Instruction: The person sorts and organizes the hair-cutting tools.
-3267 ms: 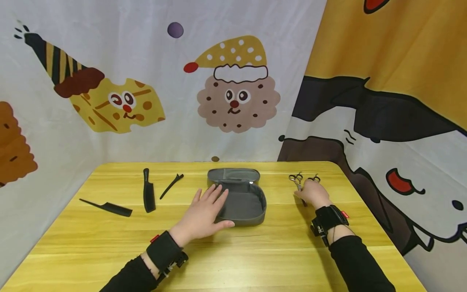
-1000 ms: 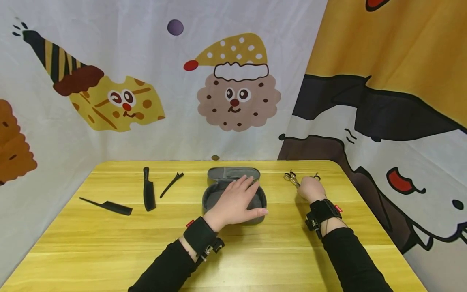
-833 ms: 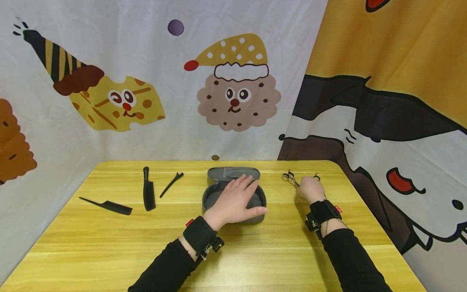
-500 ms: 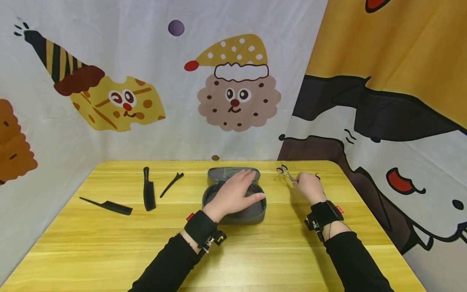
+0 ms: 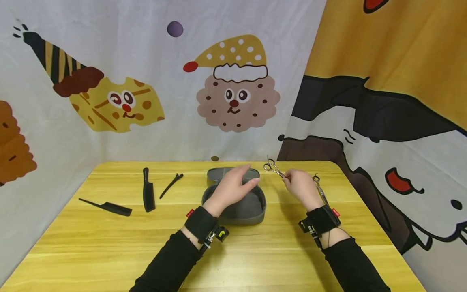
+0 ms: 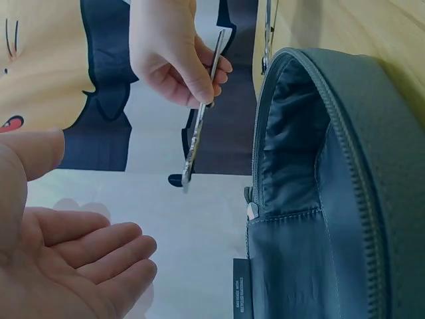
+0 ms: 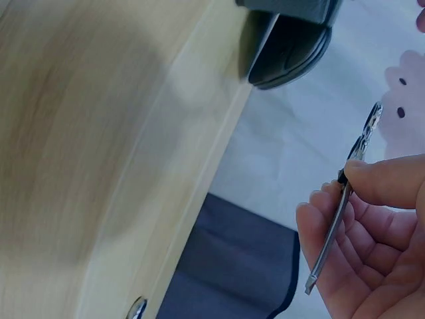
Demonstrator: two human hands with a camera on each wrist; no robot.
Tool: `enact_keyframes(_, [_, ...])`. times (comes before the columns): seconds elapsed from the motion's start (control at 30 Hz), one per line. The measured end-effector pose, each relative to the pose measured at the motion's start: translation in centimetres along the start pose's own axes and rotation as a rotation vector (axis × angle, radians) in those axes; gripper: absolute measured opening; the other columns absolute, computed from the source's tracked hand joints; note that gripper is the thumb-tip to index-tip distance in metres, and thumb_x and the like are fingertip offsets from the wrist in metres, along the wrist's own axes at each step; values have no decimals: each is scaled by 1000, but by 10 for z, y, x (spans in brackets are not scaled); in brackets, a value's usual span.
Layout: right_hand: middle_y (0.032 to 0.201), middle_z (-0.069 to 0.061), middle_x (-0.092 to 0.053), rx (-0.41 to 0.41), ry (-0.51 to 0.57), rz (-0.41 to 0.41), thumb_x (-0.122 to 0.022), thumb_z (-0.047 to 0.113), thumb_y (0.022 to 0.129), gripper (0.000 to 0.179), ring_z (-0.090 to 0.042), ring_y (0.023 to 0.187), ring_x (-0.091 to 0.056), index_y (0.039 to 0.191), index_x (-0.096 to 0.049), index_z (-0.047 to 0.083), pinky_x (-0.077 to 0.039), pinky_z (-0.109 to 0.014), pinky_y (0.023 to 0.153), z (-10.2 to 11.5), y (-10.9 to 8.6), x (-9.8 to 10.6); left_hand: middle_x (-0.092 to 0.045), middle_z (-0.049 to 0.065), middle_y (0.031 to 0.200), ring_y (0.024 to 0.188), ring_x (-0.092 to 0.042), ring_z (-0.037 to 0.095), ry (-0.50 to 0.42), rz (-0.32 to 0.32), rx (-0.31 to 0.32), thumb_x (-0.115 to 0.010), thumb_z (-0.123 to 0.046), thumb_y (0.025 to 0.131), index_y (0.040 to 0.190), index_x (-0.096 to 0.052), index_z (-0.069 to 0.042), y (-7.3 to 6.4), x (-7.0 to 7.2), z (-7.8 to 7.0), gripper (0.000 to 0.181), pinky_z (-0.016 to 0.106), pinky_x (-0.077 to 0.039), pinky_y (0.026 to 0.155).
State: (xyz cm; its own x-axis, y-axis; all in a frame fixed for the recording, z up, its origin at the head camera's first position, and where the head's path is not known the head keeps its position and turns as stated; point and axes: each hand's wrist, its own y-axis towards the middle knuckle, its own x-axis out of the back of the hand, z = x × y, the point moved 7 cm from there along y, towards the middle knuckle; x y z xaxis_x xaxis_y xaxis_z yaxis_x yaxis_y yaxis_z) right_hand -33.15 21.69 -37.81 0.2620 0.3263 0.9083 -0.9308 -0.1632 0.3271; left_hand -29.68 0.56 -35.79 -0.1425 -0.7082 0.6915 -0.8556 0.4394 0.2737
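My right hand pinches a pair of silver hairdressing scissors between thumb and fingers, raised above the table. Their finger rings point toward the case, and the blades run back past the palm in the right wrist view. A grey zip case lies unzipped at the middle of the table, its lid folded back. Over the case hovers my left hand, thumb apart and fingers relaxed, holding nothing; it hides part of the opening. Inside, the dark lining shows in the left wrist view.
A second pair of scissors lies to the right, partly behind my right wrist. On the left lie a tail comb, a handled comb and a black hair clip. A printed curtain hangs behind the table.
My right hand has picked up the scissors from the table and carried them left toward the case. My left hand has moved right over the case, lately turning thumb-up.
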Motion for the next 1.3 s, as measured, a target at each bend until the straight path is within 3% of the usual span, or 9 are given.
enact_keyframes(0.3, [76,-7,-63,114,-7,-79,-73,10,90,9,-25,66,-60,87,-68,4,-50,-42,60,29,-3,5,-52,18,142,129,-51,32,-42,-56,46,-56,-36,102,148,-43,-3,-3,4,10,59,40,-43,106])
enact_keyframes(0.6, [80,-7,-63,215,10,-136,-75,9,89,7,-23,68,-59,89,-69,5,-50,-38,59,59,-10,12,-61,17,129,116,-61,29,-215,-182,118,-62,-22,100,143,-51,-2,-2,13,26,48,30,-51,94])
enact_keyframes(0.9, [86,-9,-67,321,38,-203,-75,9,89,8,-24,73,-62,92,-69,5,-53,-38,61,79,-17,14,-69,17,114,102,-67,29,-306,-292,174,-67,-16,97,130,-62,2,-3,21,37,38,33,-57,84])
enact_keyframes(1.07, [88,-9,-66,377,59,-221,-76,7,88,9,-25,75,-62,94,-69,5,-53,-38,64,86,-20,13,-70,20,109,95,-70,30,-429,-331,186,-68,-10,95,125,-64,6,-3,25,41,34,32,-59,80])
enact_keyframes(1.3, [89,-9,-65,430,60,-266,-78,3,85,14,-28,80,-63,94,-68,4,-54,-40,68,93,-23,13,-70,23,101,86,-72,27,-663,-336,228,-67,0,93,120,-64,12,-3,22,49,30,33,-60,77])
